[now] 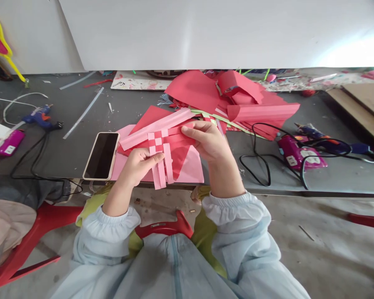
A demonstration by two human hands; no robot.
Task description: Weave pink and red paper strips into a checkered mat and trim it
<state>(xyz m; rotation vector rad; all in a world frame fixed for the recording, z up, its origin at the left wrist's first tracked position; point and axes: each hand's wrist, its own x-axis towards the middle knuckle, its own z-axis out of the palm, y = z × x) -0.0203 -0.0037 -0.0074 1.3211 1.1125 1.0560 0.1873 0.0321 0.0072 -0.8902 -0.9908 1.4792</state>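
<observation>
Held above the table is a small woven piece of pink and red paper strips (156, 141), checkered at its top left. My left hand (140, 164) pinches it low down, thumb across the pink strips that hang towards me. Between the thumb and fingers of my right hand (207, 139) are the ends of the red paper strips (176, 135) that run out to the right. Beneath both hands lie pink paper sheets (193, 166) and a red sheet (149, 116). A folded pink strip (162, 124) slants behind the weave. The fingers behind the paper are partly hidden.
A phone (101, 155) lies left of the papers. Crumpled red paper (199, 89) is heaped at the back. Glue guns with cords rest at the left (39, 116) and right (327, 139), near purple packs (299, 153). A red chair (40, 232) stands at the left.
</observation>
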